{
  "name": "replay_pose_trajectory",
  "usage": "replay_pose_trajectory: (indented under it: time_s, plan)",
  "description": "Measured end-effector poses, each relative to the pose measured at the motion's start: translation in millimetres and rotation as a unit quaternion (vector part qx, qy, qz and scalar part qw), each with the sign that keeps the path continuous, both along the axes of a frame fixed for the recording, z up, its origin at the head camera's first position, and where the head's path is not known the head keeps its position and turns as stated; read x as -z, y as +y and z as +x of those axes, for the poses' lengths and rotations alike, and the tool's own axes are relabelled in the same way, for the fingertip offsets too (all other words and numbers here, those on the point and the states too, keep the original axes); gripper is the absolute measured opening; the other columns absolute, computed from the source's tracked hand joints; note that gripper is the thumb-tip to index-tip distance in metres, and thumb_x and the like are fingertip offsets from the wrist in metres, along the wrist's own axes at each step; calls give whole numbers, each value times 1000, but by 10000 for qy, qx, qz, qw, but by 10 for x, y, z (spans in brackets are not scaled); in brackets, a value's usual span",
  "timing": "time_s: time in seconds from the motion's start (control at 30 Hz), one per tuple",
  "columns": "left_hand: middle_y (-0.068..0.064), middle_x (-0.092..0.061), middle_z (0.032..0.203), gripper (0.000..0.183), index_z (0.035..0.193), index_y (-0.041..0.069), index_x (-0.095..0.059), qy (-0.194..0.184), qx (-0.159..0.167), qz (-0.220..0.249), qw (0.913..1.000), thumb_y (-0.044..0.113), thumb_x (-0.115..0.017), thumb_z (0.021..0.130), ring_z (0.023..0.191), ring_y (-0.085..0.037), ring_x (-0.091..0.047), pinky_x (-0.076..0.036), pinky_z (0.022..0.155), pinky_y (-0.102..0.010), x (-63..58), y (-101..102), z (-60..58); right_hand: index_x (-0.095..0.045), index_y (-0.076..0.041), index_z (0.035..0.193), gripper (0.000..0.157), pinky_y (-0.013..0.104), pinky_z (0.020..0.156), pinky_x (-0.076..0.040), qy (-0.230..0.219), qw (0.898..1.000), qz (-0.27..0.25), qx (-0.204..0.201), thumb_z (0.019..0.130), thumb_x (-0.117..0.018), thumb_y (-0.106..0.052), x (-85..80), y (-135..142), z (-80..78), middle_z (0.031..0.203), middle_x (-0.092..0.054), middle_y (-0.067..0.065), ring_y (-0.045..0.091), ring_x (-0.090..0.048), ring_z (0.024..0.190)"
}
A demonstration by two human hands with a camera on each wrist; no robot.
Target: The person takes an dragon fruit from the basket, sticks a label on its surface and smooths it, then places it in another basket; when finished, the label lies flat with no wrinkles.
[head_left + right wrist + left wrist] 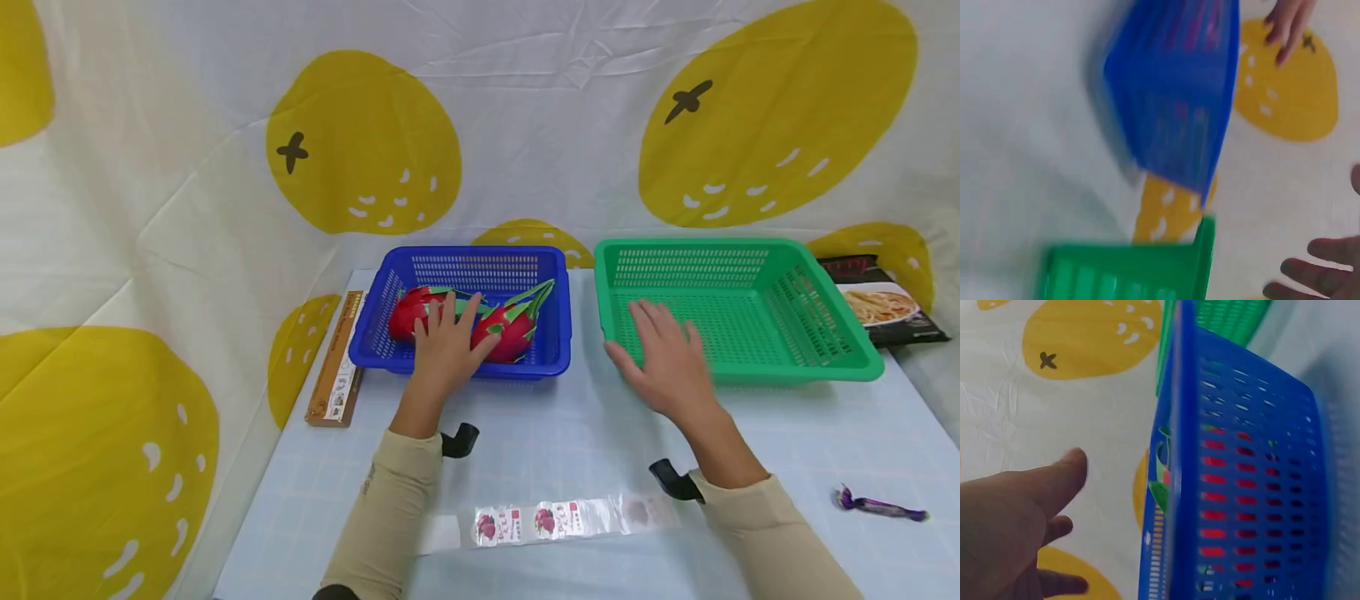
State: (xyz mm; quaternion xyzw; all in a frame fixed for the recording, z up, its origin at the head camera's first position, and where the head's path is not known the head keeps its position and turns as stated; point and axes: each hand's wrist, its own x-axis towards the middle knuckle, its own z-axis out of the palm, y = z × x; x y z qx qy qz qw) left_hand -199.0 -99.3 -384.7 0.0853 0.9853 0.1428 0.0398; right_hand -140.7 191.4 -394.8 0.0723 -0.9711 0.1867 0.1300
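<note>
Dragon fruits (513, 332), two of them, red with green-tipped scales, lie side by side in the blue basket (536, 369) toward the left of the table (547, 442).

From the left: a white cloth (525, 167) printed with big yellow fruits hangs at the side and along the back. On the table's left edge, just beside the blue basket, a long brown box (335, 360) lies flat, slanting away from the viewer. The left hand (446, 342) hovers over the basket's front, above the fruits, its grip apart with the fingers spread; both wrist views show it higher than the basket rim. Through the slots of the basket wall, the left wrist view shows the red of the fruit.

Nearer the viewer, between the two forearms, a strip of labels (555, 521) with dragon fruit pictures lies across the table, its left end plain white.

Farther right, the right hand (670, 362) hangs above the near left corner of the green basket (720, 308), its grip also apart, fingers spread and slightly blurred. The green basket stands a little apart from the blue one. Behind its right end lies a black packet (881, 302) with a food picture; nearer, at right, a thin purple wrapped stick (883, 506) lies on the table.
</note>
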Motion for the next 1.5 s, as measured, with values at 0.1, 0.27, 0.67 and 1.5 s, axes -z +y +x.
replay_pose_trajectory:
  time_s: [0.1,0.27,0.67,1.5]
  plan:
    - [-18,-14,155,79,152,27,-10,-603,84,476,9970,59,-47,90,142,-43,-12,-19,109,-63,-54,83,-220,-43,1,135,57,54,86,-46,-49,9948,-1017,-18,96,-47,-40,31,-201,40,119,-61,20,35,-59,106]
    - [-19,-12,156,96,152,21,-1,-1856,-26,736,9799,58,-57,84,142,-41,-12,-24,109,-59,-90,206,-589,-50,2,125,55,35,57,-52,-1823,9481,-2594,232,98,-40,-45,222,-509,-30,94,-68,19,20,-65,63]
    - [-8,-15,157,108,153,20,-7,-3276,-117,-290,9443,66,-65,73,141,-30,-21,-24,114,-46,18,322,-938,-55,7,106,38,26,51,-50,-3404,7886,-5105,409,102,-40,-29,438,-748,-168,85,-64,13,14,-64,59]
    - [-10,-28,151,98,151,14,-14,-3400,-195,-137,9401,62,-60,79,136,-29,-28,-28,112,-43,82,459,-1013,-57,2,104,39,29,55,-53,-3327,7957,-5031,559,101,-41,-33,524,-630,-183,79,-63,7,16,-65,62]
